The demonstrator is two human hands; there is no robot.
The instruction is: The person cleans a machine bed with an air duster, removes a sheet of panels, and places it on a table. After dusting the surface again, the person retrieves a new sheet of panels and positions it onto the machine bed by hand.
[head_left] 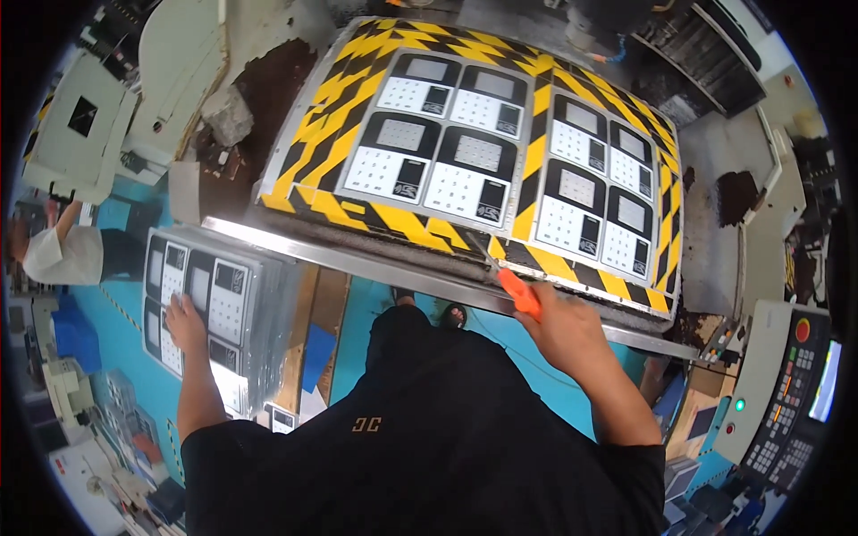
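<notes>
1 orange-handled tool (521, 297) sits in the right hand (567, 330), whose fingers are closed around the handle; its thin tip points away from the grip, toward the near border of striped tape (402, 223). Whether that tip touches the tape I cannot tell. Just beyond the grip, on the machine bed, lie 2 groups of printed keypad panels (478, 152), 4 in each, framed by the yellow and black tape. A metal rail (375, 277) runs along the bed's near edge, extending to both sides of the grip.

Well to the left of that grip, the left hand (185, 326) holds nothing; its fingers are loosely spread over the top sheet of a stack of similar panels (228, 313). A wooden upright (308, 330) stands between the stack and the grip. Far right of the grip is a control console (786, 393); far left, 1 other person (67, 255).
</notes>
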